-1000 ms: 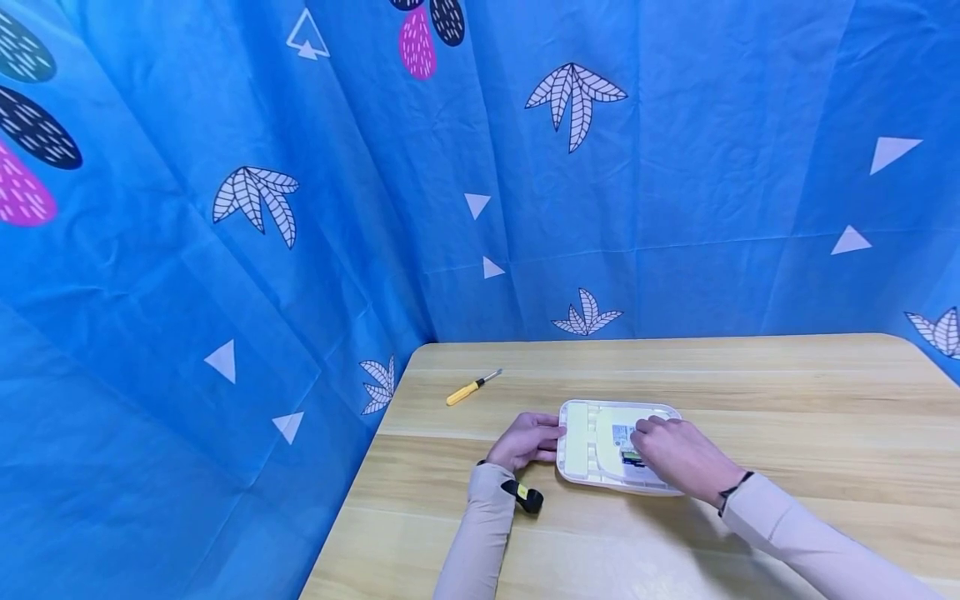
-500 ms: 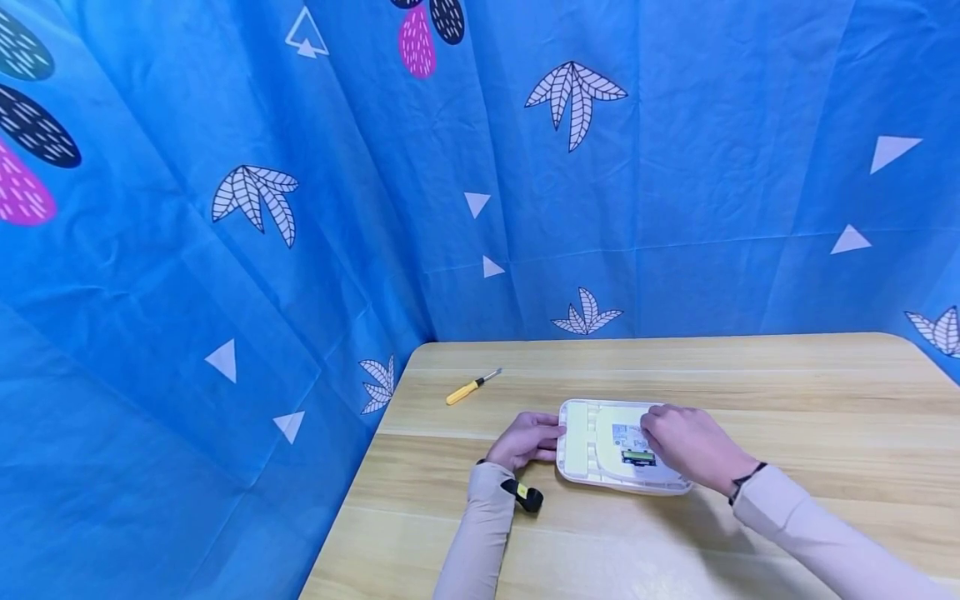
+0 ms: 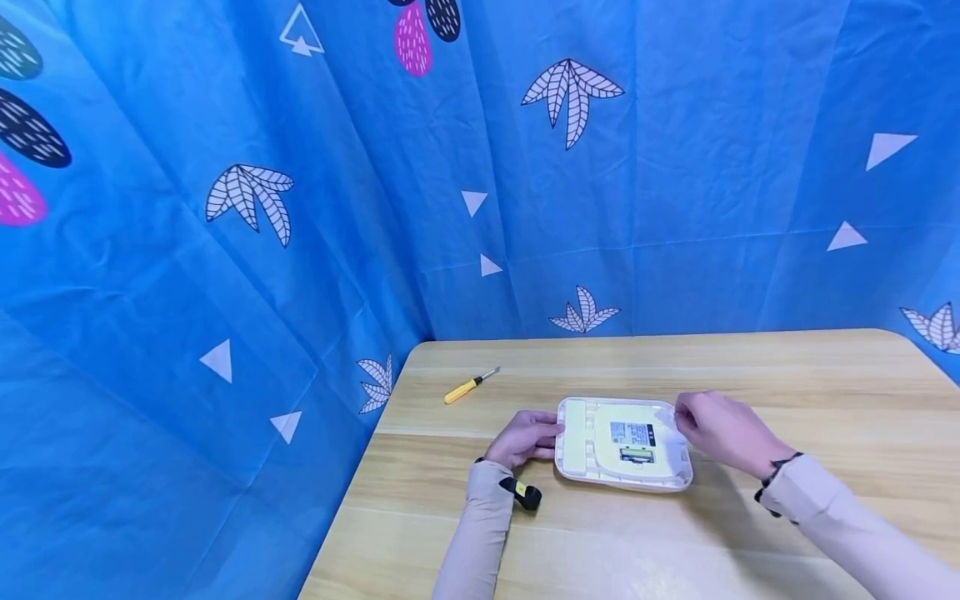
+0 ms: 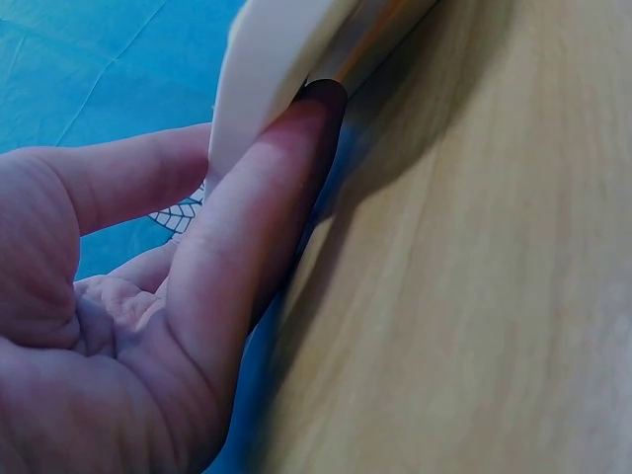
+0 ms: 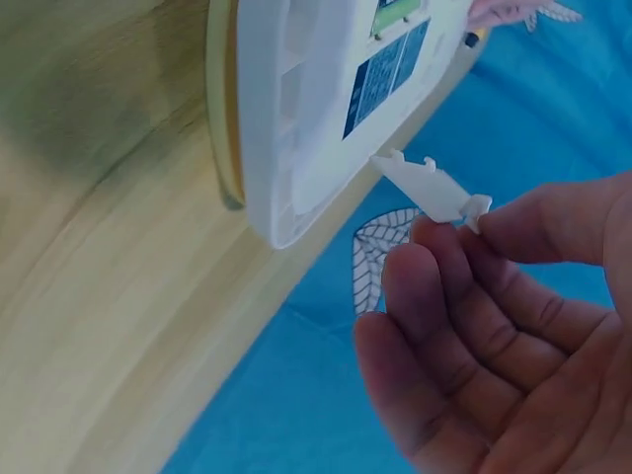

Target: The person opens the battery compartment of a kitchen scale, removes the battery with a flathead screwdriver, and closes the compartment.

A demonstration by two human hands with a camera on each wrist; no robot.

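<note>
My right hand [image 3: 723,431] pinches a small white cover [image 5: 433,188] just off the right edge of the white device [image 3: 622,443].

The device lies flat near the middle of the tabletop [image 3: 787,375], underside up, with open wood to its right and front. My left hand [image 3: 525,437] rests at its left edge, fingers [image 4: 262,217] pressed straight against the rim. The right fingers [image 5: 434,296] curl narrowly round the cover, held clear of the device. A yellow screwdriver [image 3: 468,386] lies well apart, near the far left edge by the blue curtain [image 3: 225,250].
</note>
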